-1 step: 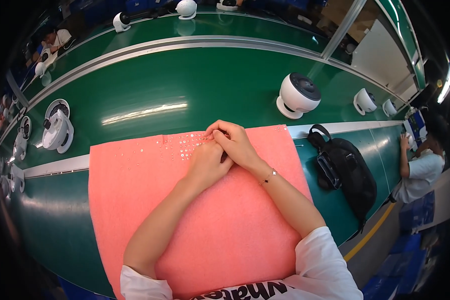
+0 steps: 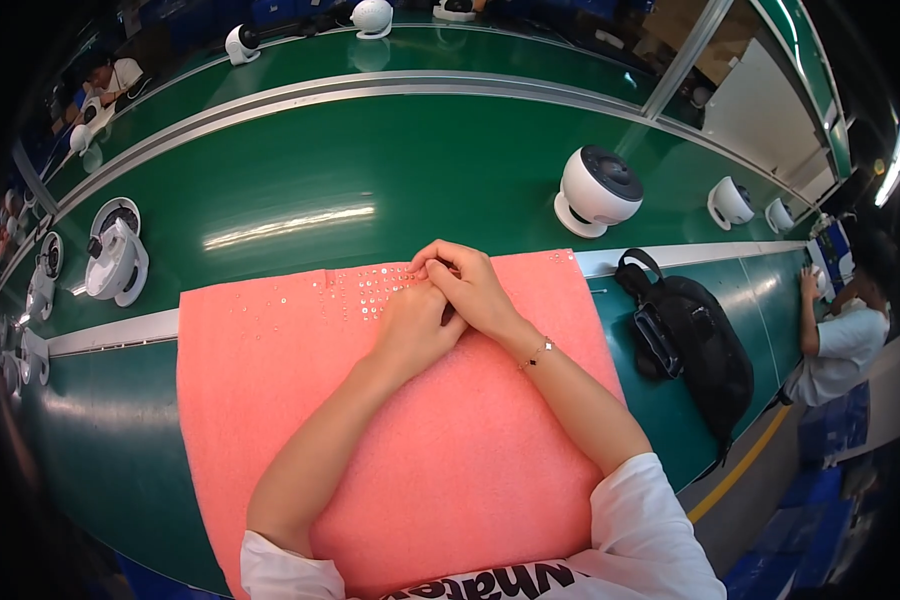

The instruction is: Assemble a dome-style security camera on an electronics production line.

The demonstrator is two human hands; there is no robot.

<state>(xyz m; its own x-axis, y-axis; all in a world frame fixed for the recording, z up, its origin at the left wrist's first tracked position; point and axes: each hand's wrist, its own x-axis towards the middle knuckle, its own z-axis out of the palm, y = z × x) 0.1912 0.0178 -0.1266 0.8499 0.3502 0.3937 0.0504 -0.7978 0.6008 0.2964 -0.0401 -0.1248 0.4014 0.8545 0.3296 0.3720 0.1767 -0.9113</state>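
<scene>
My left hand [image 2: 417,322] and my right hand [image 2: 467,290] rest against each other at the far edge of a pink towel [image 2: 470,450]. Both have curled fingers, the right partly over the left. Whatever may be inside them is hidden. Just left of the fingertips, rows of small shiny metal pieces [image 2: 372,298] lie on the towel, and a few looser ones are scattered farther left. A thin bracelet [image 2: 536,354] circles my right wrist.
Beyond the towel runs a green conveyor belt [image 2: 410,170], with a round white camera [image 2: 600,190] at right and an opened white housing [image 2: 117,252] at left. A black bag [image 2: 695,345] lies right of the towel. Another person [image 2: 840,335] works at far right.
</scene>
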